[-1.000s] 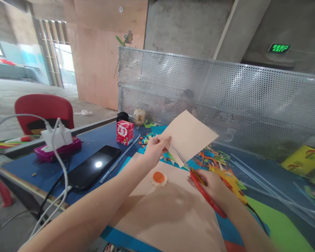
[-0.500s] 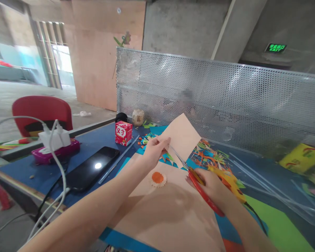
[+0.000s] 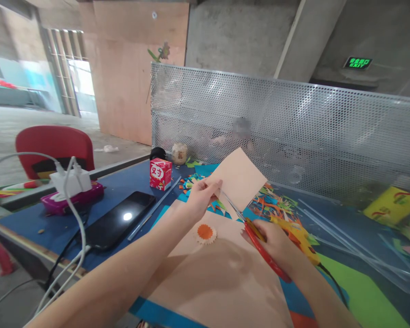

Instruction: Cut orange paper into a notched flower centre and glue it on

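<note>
Between the thumb and fingers of my left hand (image 3: pixel 202 196) is the edge of a pale peach sheet of paper (image 3: pixel 241 175), raised above the table. My right hand (image 3: pixel 271 241) grips red-handled scissors (image 3: pixel 264 253), whose blades lie along a cut in the paper's lower part, a narrow piece hanging on the near side. Below my hands a larger peach sheet (image 3: pixel 222 278) lies flat. On it rests a small paper disc (image 3: pixel 205 233) with an orange middle and a pale notched rim. Just past my right hand lies a yellow tool with a black cord (image 3: pixel 302 239), probably a glue gun.
Colourful paper scraps (image 3: pixel 276 202) are heaped behind my hands, before a perforated metal screen (image 3: pixel 287 127). Leftward are a red box (image 3: pixel 160 174), a black phone (image 3: pixel 119 218) and a power strip (image 3: pixel 71 196) with white cables. Clear sticks (image 3: pixel 348 243) and green paper (image 3: pixel 358 287) lie right.
The cut in the raised paper has opened wider, and the paper's right corner has swung a little to the right. Both hands stay almost in place.
</note>
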Available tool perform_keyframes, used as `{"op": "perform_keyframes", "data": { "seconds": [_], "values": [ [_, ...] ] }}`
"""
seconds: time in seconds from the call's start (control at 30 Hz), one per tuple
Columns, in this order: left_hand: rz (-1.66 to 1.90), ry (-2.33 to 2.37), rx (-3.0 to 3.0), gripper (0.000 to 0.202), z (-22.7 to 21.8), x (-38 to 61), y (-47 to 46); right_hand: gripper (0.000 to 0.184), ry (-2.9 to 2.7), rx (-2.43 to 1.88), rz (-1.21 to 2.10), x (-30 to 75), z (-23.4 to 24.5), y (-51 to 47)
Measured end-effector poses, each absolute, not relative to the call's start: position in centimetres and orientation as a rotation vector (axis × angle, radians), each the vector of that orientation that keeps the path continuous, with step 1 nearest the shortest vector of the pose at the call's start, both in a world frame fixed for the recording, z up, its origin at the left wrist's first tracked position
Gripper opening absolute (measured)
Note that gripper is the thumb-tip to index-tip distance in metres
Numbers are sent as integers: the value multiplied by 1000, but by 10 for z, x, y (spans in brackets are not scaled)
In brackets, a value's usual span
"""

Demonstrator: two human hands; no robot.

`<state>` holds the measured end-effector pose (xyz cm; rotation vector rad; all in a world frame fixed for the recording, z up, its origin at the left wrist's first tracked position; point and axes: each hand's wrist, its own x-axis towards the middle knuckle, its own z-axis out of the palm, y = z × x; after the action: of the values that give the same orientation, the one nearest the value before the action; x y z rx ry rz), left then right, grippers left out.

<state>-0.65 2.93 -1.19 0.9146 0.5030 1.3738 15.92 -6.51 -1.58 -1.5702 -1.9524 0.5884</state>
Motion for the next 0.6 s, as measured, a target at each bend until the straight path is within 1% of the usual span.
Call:
{"op": "perform_keyframes", "data": {
  "seconds": [0.23, 0.43, 0.6],
  "values": [
    [1381, 482, 907, 26, -11, -8, 31, 22, -1960, -1591, 589, 156, -10, -68],
    [1438, 469, 883, 32, -9, -12, 38, 21, -1972, -1557, 593, 158, -14, -65],
    [1436, 482, 897, 33, -9, -13, 39, 21, -1971, -1572, 606, 160, -17, -64]
  ]
}}
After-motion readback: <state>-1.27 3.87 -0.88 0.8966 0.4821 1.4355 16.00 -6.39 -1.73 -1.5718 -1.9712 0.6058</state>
